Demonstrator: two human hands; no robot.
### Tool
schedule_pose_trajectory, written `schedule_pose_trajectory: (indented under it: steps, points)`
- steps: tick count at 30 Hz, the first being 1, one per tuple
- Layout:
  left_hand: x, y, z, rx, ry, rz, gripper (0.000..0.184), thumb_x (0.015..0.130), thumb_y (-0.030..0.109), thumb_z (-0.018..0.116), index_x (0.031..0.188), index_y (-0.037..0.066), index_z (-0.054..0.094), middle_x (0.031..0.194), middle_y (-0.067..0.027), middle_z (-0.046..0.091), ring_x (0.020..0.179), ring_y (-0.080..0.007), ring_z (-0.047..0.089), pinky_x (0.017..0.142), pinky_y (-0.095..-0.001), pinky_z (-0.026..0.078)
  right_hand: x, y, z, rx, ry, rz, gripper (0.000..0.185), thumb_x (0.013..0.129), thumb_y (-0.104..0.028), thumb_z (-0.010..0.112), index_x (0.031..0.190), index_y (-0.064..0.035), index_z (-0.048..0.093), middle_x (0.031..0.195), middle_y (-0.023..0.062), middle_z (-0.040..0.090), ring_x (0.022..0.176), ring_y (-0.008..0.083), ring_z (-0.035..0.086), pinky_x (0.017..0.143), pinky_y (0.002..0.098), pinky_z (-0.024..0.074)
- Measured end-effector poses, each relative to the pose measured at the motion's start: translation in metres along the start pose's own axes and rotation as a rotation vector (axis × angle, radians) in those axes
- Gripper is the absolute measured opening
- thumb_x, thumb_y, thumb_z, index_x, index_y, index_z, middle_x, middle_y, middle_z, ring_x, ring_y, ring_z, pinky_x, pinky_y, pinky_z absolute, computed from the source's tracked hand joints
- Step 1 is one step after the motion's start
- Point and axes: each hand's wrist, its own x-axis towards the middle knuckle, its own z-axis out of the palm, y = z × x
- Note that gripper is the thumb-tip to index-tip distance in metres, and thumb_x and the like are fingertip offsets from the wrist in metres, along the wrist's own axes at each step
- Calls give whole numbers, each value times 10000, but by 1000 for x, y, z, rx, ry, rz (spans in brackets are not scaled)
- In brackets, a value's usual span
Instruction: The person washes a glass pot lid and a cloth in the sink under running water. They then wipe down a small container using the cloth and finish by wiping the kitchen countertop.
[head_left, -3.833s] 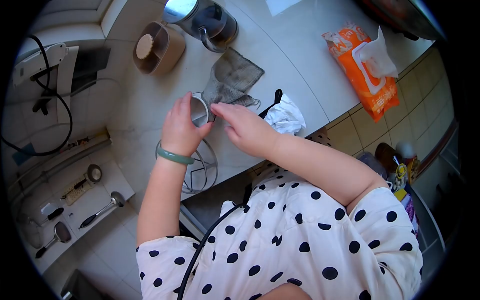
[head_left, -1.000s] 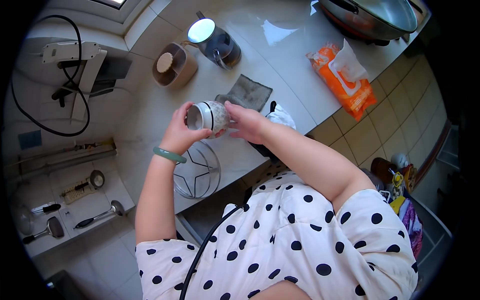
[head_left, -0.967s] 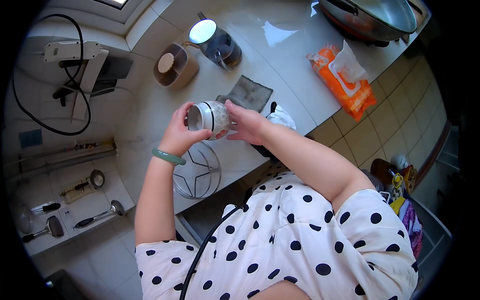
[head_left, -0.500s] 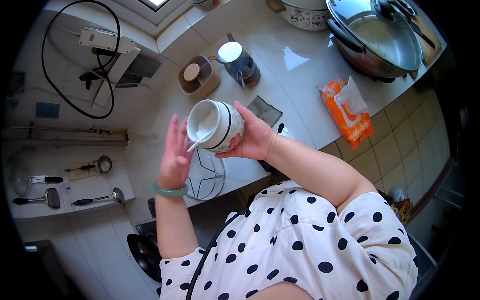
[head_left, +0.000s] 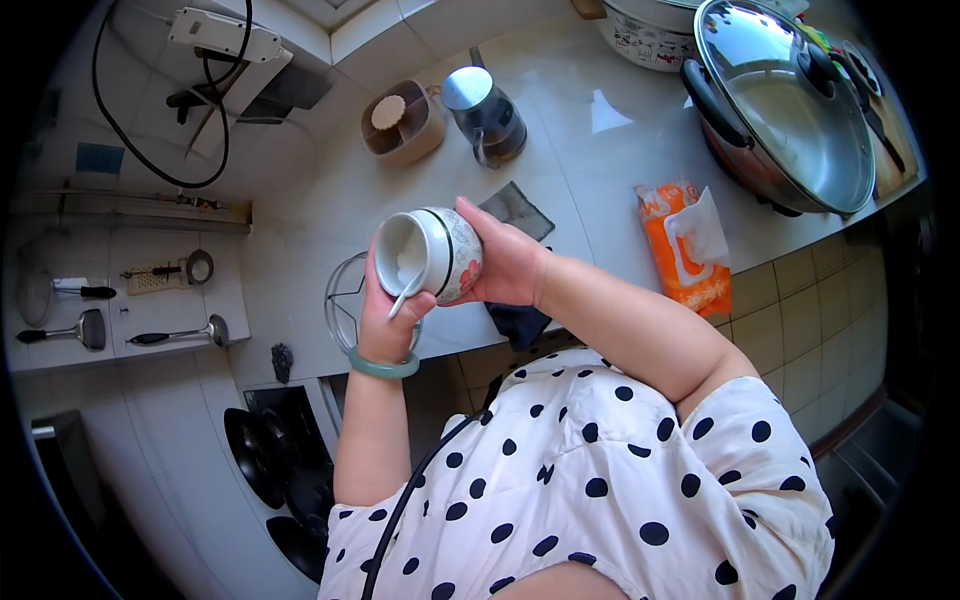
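Observation:
A white ceramic jar (head_left: 460, 262) with a black band and red floral pattern is tilted between my two hands, its mouth facing left. White contents (head_left: 408, 255) show inside. The handle of a white spoon (head_left: 403, 295) sticks out over the rim. My left hand (head_left: 385, 310), with a green bangle (head_left: 384, 364) at the wrist, is wrapped round the jar's left side, thumb close to the spoon handle. From the right, my right hand (head_left: 508, 262) grips the jar's body; some of its fingers are hidden behind it. Below sits a round wire rack (head_left: 345, 292), partly covered by my left hand.
On the counter stand a seasoning box (head_left: 403, 125), a glass pitcher (head_left: 487, 118) and a grey cloth (head_left: 518, 212). Orange wipes (head_left: 685, 250) lie near the right edge. A large lidded pot (head_left: 790, 130) stands at the far right. Utensils, including a ladle (head_left: 190, 333), are at left.
My left hand has moved from open beside the jar to closed around it, with the thumb by the spoon. My right hand keeps its grip. The view has shifted slightly.

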Motion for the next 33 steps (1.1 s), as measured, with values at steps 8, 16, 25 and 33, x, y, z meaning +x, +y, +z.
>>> schedule_pose_trajectory:
  steps: [8, 16, 25, 33]
  points:
    - [-41, -44, -15, 448, 37, 112, 1155, 573, 333, 806, 1372, 35, 27, 1345, -208, 270, 1227, -297, 331, 1008, -374, 288, 21, 45, -45, 145, 57, 211, 518, 884, -545, 307, 1164, -146, 481, 1134, 98, 532, 1023, 286, 530, 870, 474, 422]
    - [-31, -42, -32, 867, 42, 137, 991, 564, 289, 801, 1328, 26, 227, 1254, -209, 352, 1149, -343, 387, 962, -392, 331, 46, 53, -49, 105, 144, 249, 485, 892, -519, 315, 1137, -142, 498, 1130, 86, 544, 1009, 268, 530, 873, 468, 409]
    - [-9, -94, -55, 658, 83, 32, 910, 599, 198, 776, 1315, 19, 243, 1279, -173, 362, 1170, -264, 386, 971, -346, 322, 76, 54, -68, 188, 288, 119, 499, 911, -494, 297, 1119, -84, 489, 1124, 86, 540, 1030, 252, 505, 922, 433, 368]
    - [5, -102, -59, 527, 123, 53, 865, 595, 264, 780, 1279, 8, 315, 1250, -181, 410, 1155, -292, 408, 970, -359, 327, 66, 11, -115, -33, 614, -125, 610, 903, -423, 402, 1310, 7, 256, 1316, 226, 351, 1197, 322, 375, 1000, 424, 300]
